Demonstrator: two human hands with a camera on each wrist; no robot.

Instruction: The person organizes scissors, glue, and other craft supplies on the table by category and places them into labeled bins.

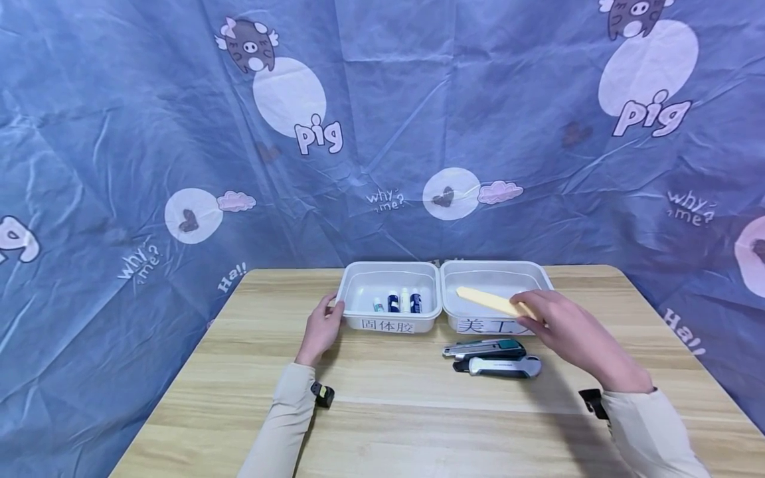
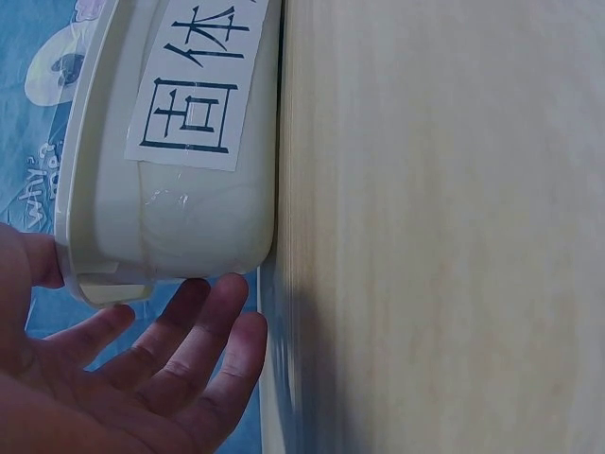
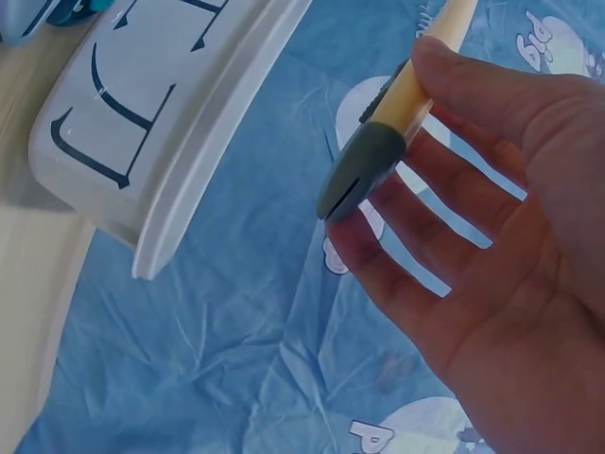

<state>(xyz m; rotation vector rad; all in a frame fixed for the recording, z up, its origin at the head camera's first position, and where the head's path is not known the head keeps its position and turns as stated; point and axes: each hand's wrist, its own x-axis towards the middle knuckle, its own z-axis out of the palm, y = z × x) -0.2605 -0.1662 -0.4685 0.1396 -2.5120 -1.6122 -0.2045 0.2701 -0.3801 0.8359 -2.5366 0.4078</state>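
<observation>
Above the right white box (image 1: 496, 265), my right hand (image 1: 562, 325) pinches a yellow utility knife (image 1: 487, 301) between thumb and fingers. The right wrist view shows the grey end cap of this utility knife (image 3: 364, 170) pointing back over my fingertips. At the left end of the left white box (image 1: 391, 267), my left hand (image 1: 323, 328) holds the rim. The left wrist view has the thumb at the rim of this box (image 2: 208, 218) and the fingertips against its outer wall. Near the front of the right box lie a utility knife with a green end (image 1: 487, 348) and a silver-and-black utility knife (image 1: 505, 366).
Several glue sticks (image 1: 405, 301) stand in the left box. Paper labels with Chinese characters mark the fronts of both boxes, which stand side by side near the back edge of the wooden table (image 1: 388, 425). A blue patterned cloth (image 1: 382, 133) hangs behind it.
</observation>
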